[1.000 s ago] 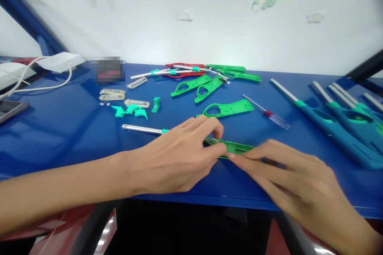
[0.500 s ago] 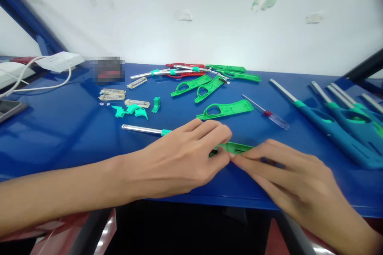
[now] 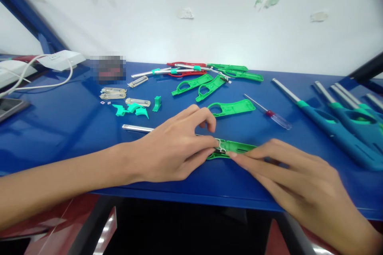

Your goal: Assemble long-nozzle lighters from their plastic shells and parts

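Observation:
A green lighter shell half [image 3: 239, 146] lies hollow side up on the blue table, partly covered by my hands. In its cavity are a thin white wire [image 3: 220, 143] and a small black part [image 3: 220, 152]. My left hand [image 3: 182, 145] pinches at the wire with thumb and index finger, its other fingers curled above. My right hand [image 3: 287, 171] is closed around the shell's right end, a fingertip against the black part. From under my left hand a silver metal lighter tube [image 3: 137, 128] sticks out to the left.
Behind lie more green shell halves [image 3: 236, 107], red shells with metal tubes [image 3: 187, 72], teal triggers [image 3: 136, 108] and clear fuel tanks [image 3: 137, 102]. A screwdriver [image 3: 277, 119] and several blue lighters [image 3: 335, 129] are on the right. A white cable [image 3: 70, 71] and phone [image 3: 12, 108] sit left.
My left hand has shifted slightly left and its upper fingers have lifted, uncovering the white wire and black part in the shell. My right hand stays almost in place.

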Demonstrator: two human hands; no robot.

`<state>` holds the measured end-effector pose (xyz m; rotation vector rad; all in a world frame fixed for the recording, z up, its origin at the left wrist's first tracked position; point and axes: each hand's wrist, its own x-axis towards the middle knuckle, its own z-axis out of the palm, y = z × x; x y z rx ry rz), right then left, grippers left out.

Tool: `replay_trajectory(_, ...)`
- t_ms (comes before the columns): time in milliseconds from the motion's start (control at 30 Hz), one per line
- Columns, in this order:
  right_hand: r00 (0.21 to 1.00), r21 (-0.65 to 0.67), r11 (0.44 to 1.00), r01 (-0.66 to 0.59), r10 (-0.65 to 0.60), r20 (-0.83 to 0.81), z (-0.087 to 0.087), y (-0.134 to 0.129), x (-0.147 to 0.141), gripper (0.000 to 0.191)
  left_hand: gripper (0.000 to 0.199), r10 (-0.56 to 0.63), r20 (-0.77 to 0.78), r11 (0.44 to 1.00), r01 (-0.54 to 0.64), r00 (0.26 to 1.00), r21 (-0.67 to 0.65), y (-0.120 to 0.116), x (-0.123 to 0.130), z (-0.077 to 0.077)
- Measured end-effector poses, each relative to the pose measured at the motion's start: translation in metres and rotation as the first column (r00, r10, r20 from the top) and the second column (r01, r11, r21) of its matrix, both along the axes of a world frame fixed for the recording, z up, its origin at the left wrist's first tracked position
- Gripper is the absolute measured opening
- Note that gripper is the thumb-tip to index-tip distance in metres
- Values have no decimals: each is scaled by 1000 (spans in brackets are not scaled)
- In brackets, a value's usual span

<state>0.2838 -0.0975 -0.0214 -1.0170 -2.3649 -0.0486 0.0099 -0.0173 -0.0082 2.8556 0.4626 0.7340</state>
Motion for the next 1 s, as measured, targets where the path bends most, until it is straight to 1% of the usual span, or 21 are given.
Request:
replay_trajectory(67, 1000, 5, 1000, -1, 1, 18, 0, 1, 0, 32, 22, 1, -7, 999, -1, 1000, -43, 0, 0, -1)
replay_trajectory(267, 999, 19, 1000, -8, 7, 37, -1, 1, 1, 33, 20, -16, 43, 988, 22, 999, -152, 5, -2, -5)
replay_trajectory(367, 1000, 15, 1000, -10, 10, 28, 0, 1, 0, 32, 20, -10, 8, 982, 11, 1000, -191, 5, -1, -3)
replay_trajectory(500, 1000, 17, 1000, -6, 6, 21, 1, 1, -1, 32, 21, 6, -63, 979, -19, 998, -204, 3, 0, 2)
replay_trajectory(700, 1000, 16, 1000, -4, 4, 28, 2, 1, -1, 32, 22, 1, -98, 971, -25, 995, -237, 3, 0, 4)
replay_trajectory(800, 1000, 18, 1000, -5, 4, 27, 1, 1, -1, 31, 24, 7, -116, 978, -30, 993, -205, 6, 0, 1)
replay_trajectory(1000, 1000, 20, 1000, -4, 4, 9, 1, 1, -2, 32, 23, 46, -108, 999, -46, 993, -1, 9, 4, -7)
